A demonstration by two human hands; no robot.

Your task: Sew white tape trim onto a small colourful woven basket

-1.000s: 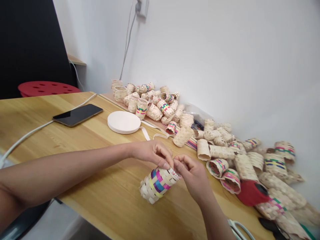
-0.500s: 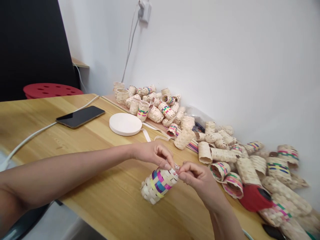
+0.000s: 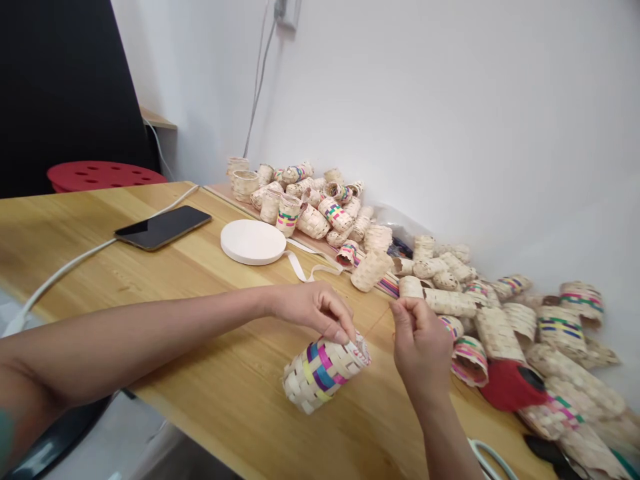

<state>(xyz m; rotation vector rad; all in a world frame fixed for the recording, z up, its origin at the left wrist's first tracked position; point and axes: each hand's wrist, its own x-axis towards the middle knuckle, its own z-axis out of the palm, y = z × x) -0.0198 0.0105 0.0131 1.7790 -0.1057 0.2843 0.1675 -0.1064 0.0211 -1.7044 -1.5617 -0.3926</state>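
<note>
My left hand (image 3: pixel 325 312) pinches the rim of a small woven basket (image 3: pixel 323 373), a cylinder of pale strips with blue, pink, purple and yellow bands. The basket lies tilted over the wooden table, its mouth turned to the right. Red stitches show along a white band at the rim. To the right and a little higher, my right hand (image 3: pixel 423 340) is closed, thumb against fingers. A thin reddish thread (image 3: pixel 379 323) seems to run from the rim to those fingers. Whether a needle is also in them cannot be made out.
Many woven baskets (image 3: pixel 373 270) lie heaped along the wall. A roll of white ribbon (image 3: pixel 253 241) has its loose end trailing right. A phone (image 3: pixel 164 227) and white cable (image 3: pixel 70 268) lie left on the table (image 3: pixel 200 413). Among the right-hand baskets is a red object (image 3: pixel 513 385).
My right hand has moved from the basket rim up and to the right, drawing the thread out. The left hand stays on the rim, and the basket mouth has turned slightly.
</note>
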